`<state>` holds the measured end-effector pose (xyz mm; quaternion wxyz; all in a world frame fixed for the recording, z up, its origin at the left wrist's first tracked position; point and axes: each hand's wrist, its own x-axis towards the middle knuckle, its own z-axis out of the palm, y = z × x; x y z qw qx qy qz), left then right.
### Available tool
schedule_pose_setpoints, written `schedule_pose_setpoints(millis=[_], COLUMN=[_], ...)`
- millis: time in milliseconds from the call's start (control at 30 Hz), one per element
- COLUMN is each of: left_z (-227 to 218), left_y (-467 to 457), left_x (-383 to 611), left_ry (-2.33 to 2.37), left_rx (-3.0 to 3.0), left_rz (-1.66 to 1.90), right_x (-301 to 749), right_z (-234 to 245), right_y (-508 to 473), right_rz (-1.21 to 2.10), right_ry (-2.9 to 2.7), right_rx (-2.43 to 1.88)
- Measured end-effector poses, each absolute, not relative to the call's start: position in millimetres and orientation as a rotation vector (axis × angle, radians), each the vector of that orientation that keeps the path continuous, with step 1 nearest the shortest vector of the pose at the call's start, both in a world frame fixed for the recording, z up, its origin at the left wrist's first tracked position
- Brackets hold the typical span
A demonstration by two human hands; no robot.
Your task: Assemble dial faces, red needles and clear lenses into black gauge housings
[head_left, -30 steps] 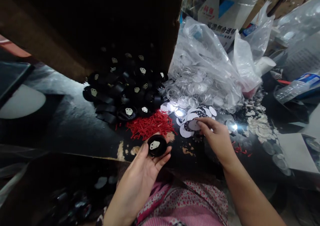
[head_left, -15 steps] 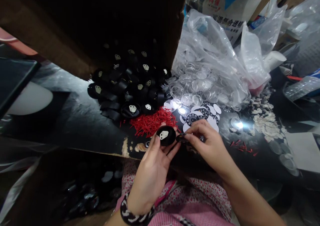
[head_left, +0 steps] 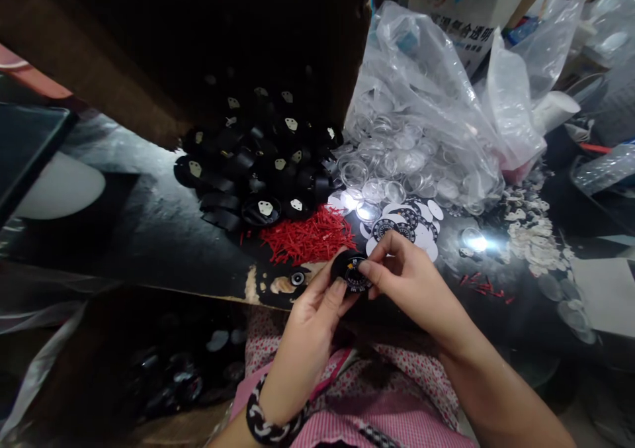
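My left hand [head_left: 310,315] grips a small round black case [head_left: 346,265] by its rim, just in front of the table edge. My right hand [head_left: 407,279] pinches a round printed dial disc [head_left: 357,277] and presses it against the black case. Both hands meet above the near edge of the dark table [head_left: 149,236]. Behind them lie a heap of red pins [head_left: 307,236], a pile of black cases [head_left: 258,163] and a scatter of white and printed discs [head_left: 411,220].
A clear plastic bag [head_left: 426,117] spills transparent round lenses [head_left: 381,177] at the back right. A brown cardboard box [head_left: 149,44] overhangs the black cases. Pale paper scraps [head_left: 533,243] lie at right. A dark bin [head_left: 163,375] with finished pieces sits below left.
My right hand picked a disc from the scatter and brought it to the black case in my left hand. The two hands have come together.
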<state>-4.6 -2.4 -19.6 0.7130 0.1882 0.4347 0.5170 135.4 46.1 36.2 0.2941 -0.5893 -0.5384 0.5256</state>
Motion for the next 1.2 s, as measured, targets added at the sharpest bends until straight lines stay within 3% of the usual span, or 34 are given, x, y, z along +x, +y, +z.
schedule_pose_setpoints(millis=[533,800,867,1033,1200], left_z=[-14.0,-19.9,-21.3,-13.7,-4.1], left_y=[1.9,-15.4,-16.3,-6.8,4.5], left_x=[-4.9,-22.7,-30.6,-33.9,-20.6], left_ry=[1.053,1.238,1.278,1.138,1.001], left_rx=[0.606,0.865,0.777,0.420,0.211], left_rz=[1.057,0.927,0.966,1.141,1.236], right_x=[144.7,146.4,146.0,136.4,125.2], right_z=[33.0,31.1,31.5,22.6,18.5], right_y=[41.8,18.0,26.7,62.1,63.8], right_rz=[1.182,1.245,1.113,0.266,0.232], right_ry=[-1.729,-1.877,-2.033,-2.479,-2.580], right_rx=[-1.688,-1.501,-1.511,-1.794,-1.729])
